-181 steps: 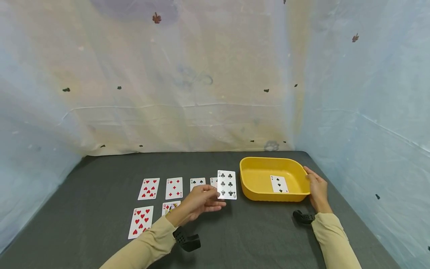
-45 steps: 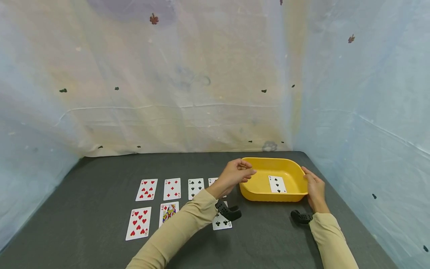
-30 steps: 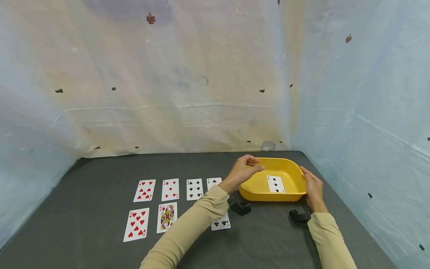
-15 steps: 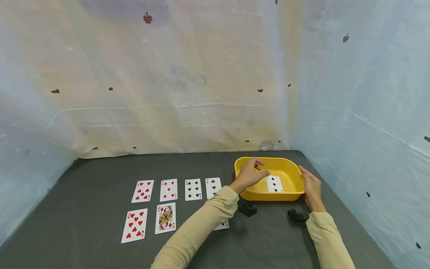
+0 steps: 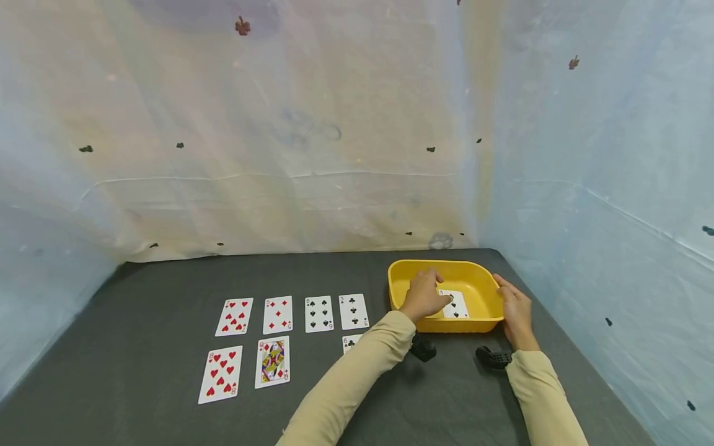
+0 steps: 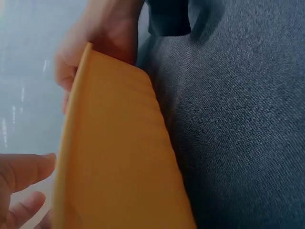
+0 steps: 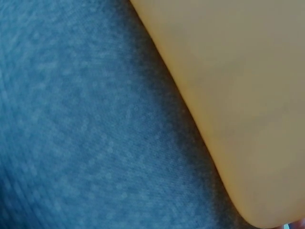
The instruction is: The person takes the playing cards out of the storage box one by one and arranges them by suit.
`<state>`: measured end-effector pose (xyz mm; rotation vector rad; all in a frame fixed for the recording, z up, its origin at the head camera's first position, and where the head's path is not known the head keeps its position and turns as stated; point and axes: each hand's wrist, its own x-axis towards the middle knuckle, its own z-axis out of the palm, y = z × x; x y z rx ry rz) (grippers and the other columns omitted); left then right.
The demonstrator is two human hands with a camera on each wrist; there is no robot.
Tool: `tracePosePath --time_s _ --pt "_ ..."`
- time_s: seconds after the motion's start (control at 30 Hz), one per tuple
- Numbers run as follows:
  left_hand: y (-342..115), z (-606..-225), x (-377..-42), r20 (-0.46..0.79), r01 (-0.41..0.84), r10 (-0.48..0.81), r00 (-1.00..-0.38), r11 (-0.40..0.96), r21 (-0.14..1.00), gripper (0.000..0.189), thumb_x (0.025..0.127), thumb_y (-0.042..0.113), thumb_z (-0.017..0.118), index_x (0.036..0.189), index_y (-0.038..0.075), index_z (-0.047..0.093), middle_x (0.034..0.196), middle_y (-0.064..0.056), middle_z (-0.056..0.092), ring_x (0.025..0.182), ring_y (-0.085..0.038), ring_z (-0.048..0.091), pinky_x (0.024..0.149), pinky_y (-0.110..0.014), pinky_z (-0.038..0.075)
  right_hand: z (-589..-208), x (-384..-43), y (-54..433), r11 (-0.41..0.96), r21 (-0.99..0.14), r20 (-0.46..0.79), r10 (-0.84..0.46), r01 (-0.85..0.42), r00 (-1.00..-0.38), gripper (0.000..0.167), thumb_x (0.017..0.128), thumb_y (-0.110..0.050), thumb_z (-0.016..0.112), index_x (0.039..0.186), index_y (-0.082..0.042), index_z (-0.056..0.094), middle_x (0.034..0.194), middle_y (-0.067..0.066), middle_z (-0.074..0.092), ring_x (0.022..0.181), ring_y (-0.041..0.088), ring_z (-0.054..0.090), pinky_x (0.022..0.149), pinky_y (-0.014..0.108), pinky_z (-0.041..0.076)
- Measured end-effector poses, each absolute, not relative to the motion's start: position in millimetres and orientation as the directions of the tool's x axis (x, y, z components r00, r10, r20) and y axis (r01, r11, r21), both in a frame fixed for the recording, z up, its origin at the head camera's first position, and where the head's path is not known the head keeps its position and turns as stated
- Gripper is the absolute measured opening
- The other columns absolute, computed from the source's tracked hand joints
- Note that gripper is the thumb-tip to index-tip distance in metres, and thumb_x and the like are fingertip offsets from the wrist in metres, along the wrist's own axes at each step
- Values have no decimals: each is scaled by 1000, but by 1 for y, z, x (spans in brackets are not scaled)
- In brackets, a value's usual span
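Note:
In the head view my left hand (image 5: 426, 296) reaches over the near left wall of a yellow plastic tub (image 5: 463, 326). Its thumb and fingers are apart, close to a three of spades playing card (image 5: 458, 306) lying on the tub's floor; whether they touch it I cannot tell. The left wrist view shows the thumb (image 6: 33, 169) straight, beside the tub's rim (image 6: 71, 124). My right hand (image 5: 519, 314) grips the tub's right end, its fingers curled at the rim. The right wrist view holds mostly the tub's outer wall (image 7: 257, 109).
Left of the tub, face-up cards lie in two rows, among them a queen of diamonds (image 5: 273, 362), a three of clubs (image 5: 354, 311) and a heart card (image 5: 220, 374). My left forearm covers most of another club card (image 5: 349, 342). Fabric walls surround the dark table (image 5: 139, 347).
The club card that my left hand held 6 seconds ago now lies on the table in the front row. The left hand has since moved right and down into the tub. My right hand keeps its grip.

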<state>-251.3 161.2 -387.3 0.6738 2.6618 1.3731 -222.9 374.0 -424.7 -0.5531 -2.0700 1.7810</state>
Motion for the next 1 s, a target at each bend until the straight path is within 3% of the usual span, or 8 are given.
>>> tracePosePath --time_s 0.3,0.6,1.0 --pt "181 -391 -252 73 323 380 -922 651 687 41 83 23 78 117 13 58 108 -2 51 102 -23 46 80 -34 42 -425 -222 377 117 -992 12 497 54 -867 44 102 -16 39 145 -6 44 151 10 36 137 23 34 96 22 41" --pt "195 -404 -262 94 387 401 -911 755 529 38 82 28 80 107 15 53 104 -2 48 92 -20 42 76 -34 40 -426 -224 375 57 -998 8 510 25 -860 44 101 -13 42 143 -4 45 150 9 39 136 21 36 98 25 41" --pt "203 -411 -265 14 411 443 -896 819 399 66 76 45 81 128 16 54 125 -2 50 113 -22 47 89 -38 44 -424 -221 374 45 -998 -6 505 34 -863 43 101 -13 41 143 -5 46 150 8 38 136 21 36 96 24 42"
